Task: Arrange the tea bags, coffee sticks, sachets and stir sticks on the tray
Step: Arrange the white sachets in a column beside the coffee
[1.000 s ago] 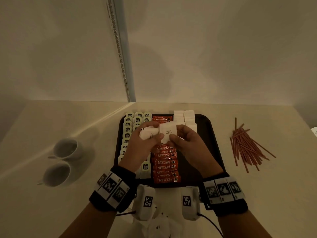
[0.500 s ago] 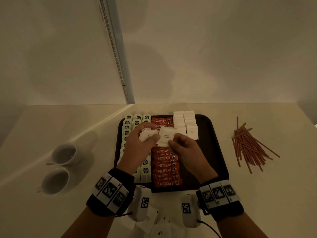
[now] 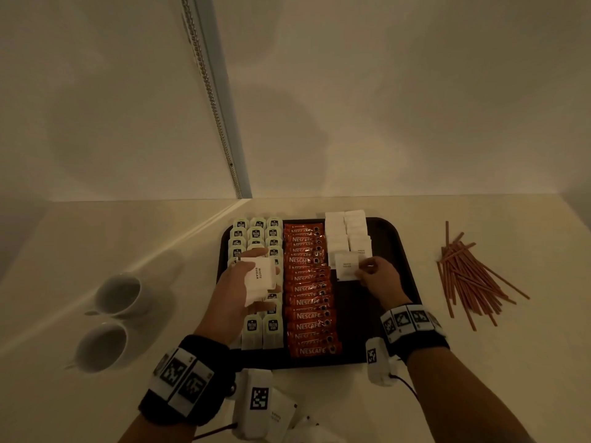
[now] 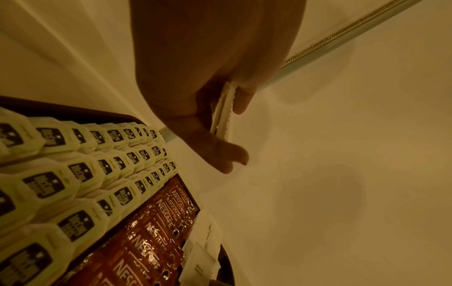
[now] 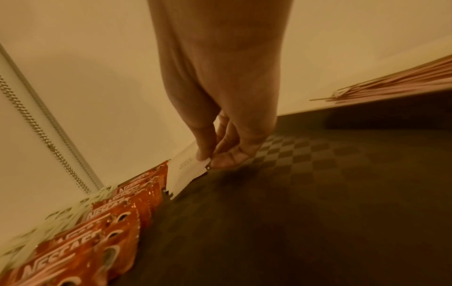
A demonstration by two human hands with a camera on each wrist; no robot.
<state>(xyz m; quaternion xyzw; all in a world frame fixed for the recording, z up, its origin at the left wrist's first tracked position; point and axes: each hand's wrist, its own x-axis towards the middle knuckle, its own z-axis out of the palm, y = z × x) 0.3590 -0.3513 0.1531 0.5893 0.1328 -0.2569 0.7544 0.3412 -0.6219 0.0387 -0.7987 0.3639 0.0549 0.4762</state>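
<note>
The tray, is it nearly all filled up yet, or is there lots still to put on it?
Over halfway, it seems. Tea bags and coffee sticks already line the tray. The right hand is laying a sugar sachet below the sachet rows; the left hand holds a stack of sachets. The stir sticks lie on the table.

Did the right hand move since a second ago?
Yes. The right hand went right, away from the left hand and off the coffee sticks, carrying one sugar sachet to the sachet rows on the tray.
</note>
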